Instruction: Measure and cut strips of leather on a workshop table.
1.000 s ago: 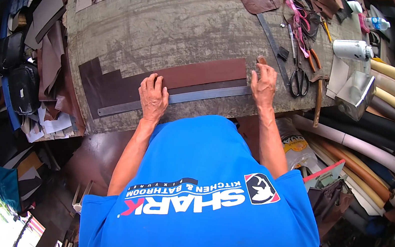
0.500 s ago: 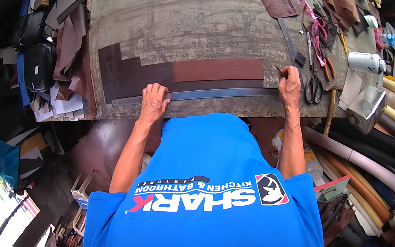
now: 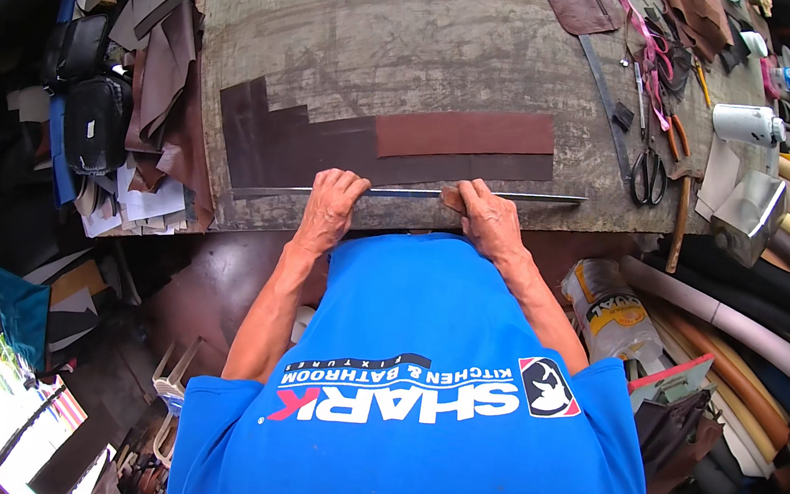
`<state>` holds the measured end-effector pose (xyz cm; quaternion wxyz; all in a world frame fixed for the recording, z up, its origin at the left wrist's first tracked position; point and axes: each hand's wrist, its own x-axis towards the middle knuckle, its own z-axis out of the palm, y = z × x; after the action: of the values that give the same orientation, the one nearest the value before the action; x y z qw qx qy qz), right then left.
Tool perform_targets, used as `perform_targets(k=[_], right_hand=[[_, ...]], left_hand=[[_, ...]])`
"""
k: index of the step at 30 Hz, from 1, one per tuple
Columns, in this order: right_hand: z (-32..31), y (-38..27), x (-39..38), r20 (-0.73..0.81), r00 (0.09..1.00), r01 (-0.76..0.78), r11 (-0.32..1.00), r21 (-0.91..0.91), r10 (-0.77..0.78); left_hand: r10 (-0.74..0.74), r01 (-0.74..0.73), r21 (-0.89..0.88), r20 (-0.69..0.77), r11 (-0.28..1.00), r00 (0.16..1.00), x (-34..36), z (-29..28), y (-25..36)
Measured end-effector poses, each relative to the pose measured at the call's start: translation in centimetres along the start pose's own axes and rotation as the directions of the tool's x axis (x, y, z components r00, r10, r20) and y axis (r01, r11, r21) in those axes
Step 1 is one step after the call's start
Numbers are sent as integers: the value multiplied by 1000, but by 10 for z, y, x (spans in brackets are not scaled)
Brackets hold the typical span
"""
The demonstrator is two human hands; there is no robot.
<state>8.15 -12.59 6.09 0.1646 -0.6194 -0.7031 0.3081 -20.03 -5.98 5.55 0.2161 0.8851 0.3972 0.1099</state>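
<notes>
Our left hand and right hand both pinch the long ruler. It pokes out past each hand, along the near edge of the dark sheet.

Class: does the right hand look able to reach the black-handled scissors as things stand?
Probably yes: the black-handled scissors lie uncovered to the right, though the right hand is busy at the metal ruler.

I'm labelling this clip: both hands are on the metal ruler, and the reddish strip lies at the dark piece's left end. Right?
Not the left: the head view shows the reddish strip at the right end of the dark piece. The left hand and right hand are on the metal ruler.
</notes>
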Motion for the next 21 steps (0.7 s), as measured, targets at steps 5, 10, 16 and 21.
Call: perform_targets(k=[5,10,16,21], right_hand=[[4,-37,-19,-65,970,-227,970,82,233],[73,-82,-47,42,742,-616,655,437,669],[145,-118,-46,-68,613,-620,533,575,787],[157,-130,-33,-49,576,-642,490,590,816]], left_hand=[[173,-166,129,-41,978,984,29,-22,-24],[73,-37,163,-225,986,972,39,0,-60],[118,-113,83,-59,990,991,42,22,-91],[135,-130,110,-42,985,990,43,32,-94]])
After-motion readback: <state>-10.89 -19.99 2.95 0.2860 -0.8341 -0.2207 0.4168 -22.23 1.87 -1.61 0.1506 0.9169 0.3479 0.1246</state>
